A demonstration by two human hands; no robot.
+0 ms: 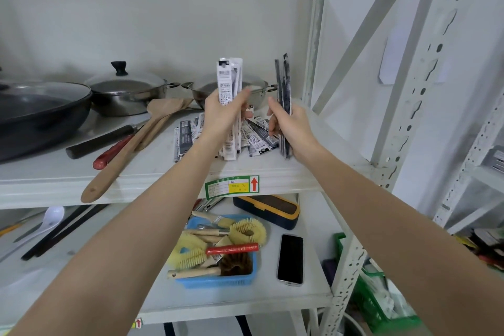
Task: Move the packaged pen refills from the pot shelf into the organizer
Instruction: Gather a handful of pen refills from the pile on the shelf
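Two bundles of packaged pen refills held upright above the pot shelf (152, 172), long axes near vertical, tops toward the shelf above; more refill packs (256, 136) lying flat in a loose fan on the shelf board between and behind the two wrists, long axes slanting toward the front edge, mostly dark faces with white printed ends.

Left hand (222, 114) curled round a white-labelled bundle (227, 82), thumb across the front, fingers wrapped behind; lower ends of that bundle reaching down past the wrist, touching or just above the shelf (cannot tell which). Right hand (289, 128) clamped on a thinner dark bundle (283, 82), seen edge-on, leaning slightly left at the top; index finger stretched forward, the rest closed round the packs. Hands near each other, not touching, a gap between them.

On the same shelf to the left: a dark wok (41, 114), a lidded steel pot (128, 90), a second steel pan (204, 93) partly hidden behind the white bundle, a wooden spatula (128, 150), a dark-handled tool and a red-handled tool beside it. Green and yellow label (231, 187) with a red arrow stuck to the shelf's front edge.

Shelf below: blue basket (245, 278) of brushes, a black phone (290, 259) beside it, a dark case with yellow trim (268, 210), a white spoon (53, 215) at the left.
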